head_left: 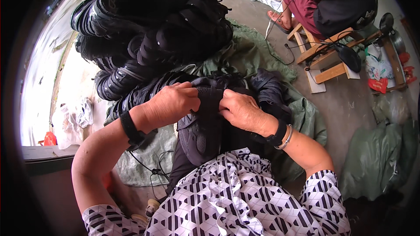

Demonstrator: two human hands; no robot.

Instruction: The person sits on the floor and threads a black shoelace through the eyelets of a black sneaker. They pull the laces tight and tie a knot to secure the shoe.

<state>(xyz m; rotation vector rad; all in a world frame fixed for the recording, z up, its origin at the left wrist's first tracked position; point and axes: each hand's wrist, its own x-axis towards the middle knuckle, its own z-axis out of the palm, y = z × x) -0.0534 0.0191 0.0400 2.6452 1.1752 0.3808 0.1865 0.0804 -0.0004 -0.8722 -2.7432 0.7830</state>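
Observation:
A dark mesh shoe upper [196,140] lies over my lap. My left hand [175,104] is closed at the left of its far end. Opposite it, my right hand [244,111] pinches the dark material at the right edge, with the fingertips partly hidden. A strip of black fabric stretches between the two hands. Just beyond them, more dark shoe uppers [151,85] lie close together in a row. To the right of my right hand rests a bunched greyish-blue upper [267,85].
A tall stack of black shoe uppers [175,30] rises at the far left. Green woven sacking [306,118] covers the floor. At the far right a person [345,6] sits by a wooden stool [330,67]; a green sack [372,159] stands nearer. Thin cords [155,170] lie left of my lap.

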